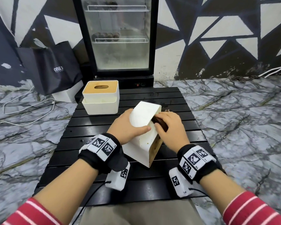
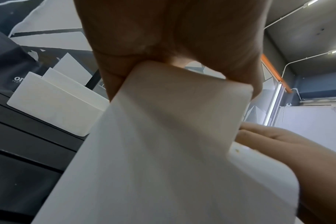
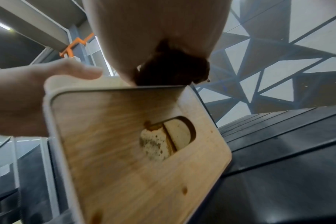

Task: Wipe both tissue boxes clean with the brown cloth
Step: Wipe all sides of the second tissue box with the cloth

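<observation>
Left hand (image 1: 128, 125): fingers wrapped round tilted tissue box (image 1: 143, 135), mid-table (image 1: 177, 98).
Right hand (image 1: 170, 127): fingers curled, pressing brown cloth (image 1: 160, 123) on box.

Bare black slats (image 1: 177, 101) lie right of the tipped box (image 1: 143, 127); the upright tissue box (image 1: 101, 99) seemingly blocks its left.
</observation>
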